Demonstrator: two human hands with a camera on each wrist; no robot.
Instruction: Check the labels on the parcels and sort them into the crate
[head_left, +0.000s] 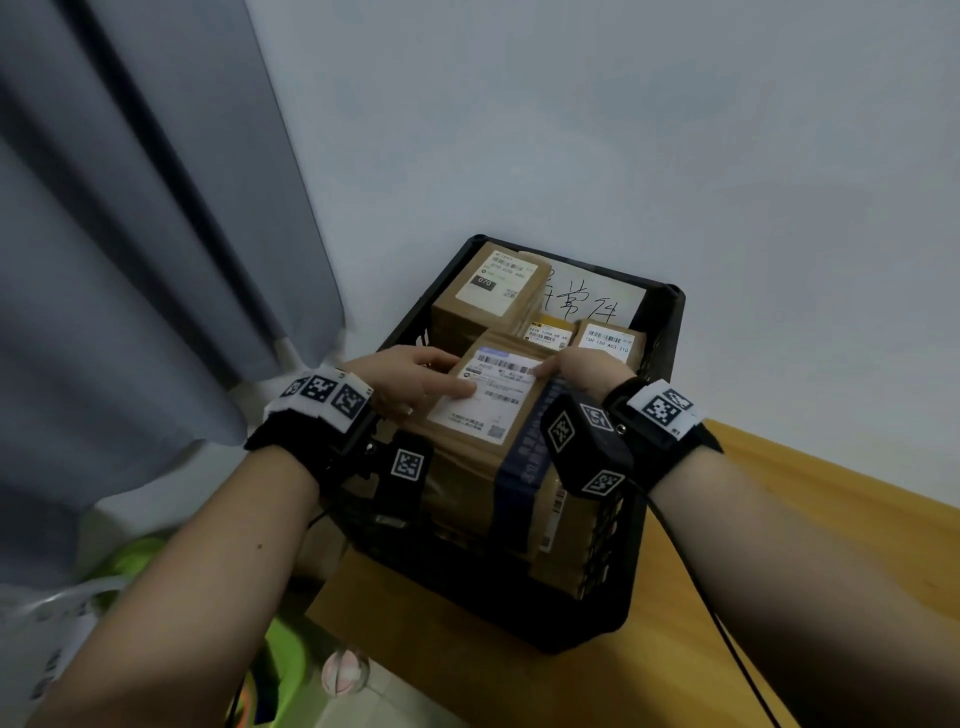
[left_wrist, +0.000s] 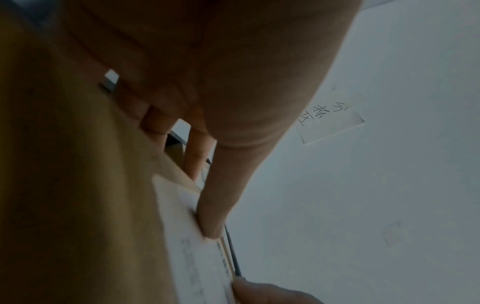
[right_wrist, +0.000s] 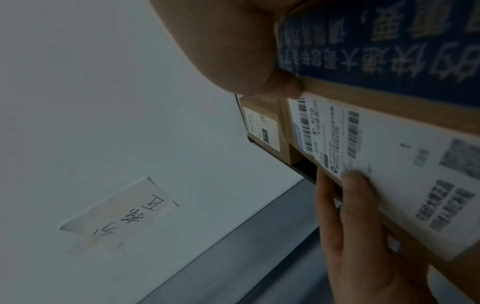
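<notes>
Your left hand (head_left: 415, 382) and right hand (head_left: 587, 371) grip the near brown parcel (head_left: 467, 467) by its sides, left thumb pressing its white label (head_left: 485, 397); it sits at the near end of the black crate (head_left: 660, 343), other labelled parcels (head_left: 491, 293) behind it

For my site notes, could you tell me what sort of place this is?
Probably a small makeshift parcel-sorting corner in an ordinary room: a black crate full of labelled parcels, a handwritten paper sign taped to the plain wall, and a grey curtain beside it.
</notes>
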